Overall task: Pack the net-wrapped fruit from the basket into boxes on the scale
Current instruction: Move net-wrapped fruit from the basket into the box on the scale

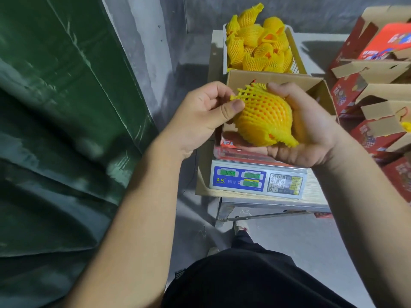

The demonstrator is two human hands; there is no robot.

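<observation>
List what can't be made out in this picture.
All head view:
- Inside of the open box on the scale: hidden by both hands and the net-wrapped fruit.
- Scale readouts: too small and blurred.
- Basket contents lower down: hidden by the top fruit.
- Red boxes: cut off at the right edge.

My left hand [208,112] and right hand [311,127] hold a fruit [264,117] between them, over the box [275,80] on the scale [255,180]. The basket [293,47] lies beyond my hands; more boxes [375,103] stand right of my right hand.
</observation>
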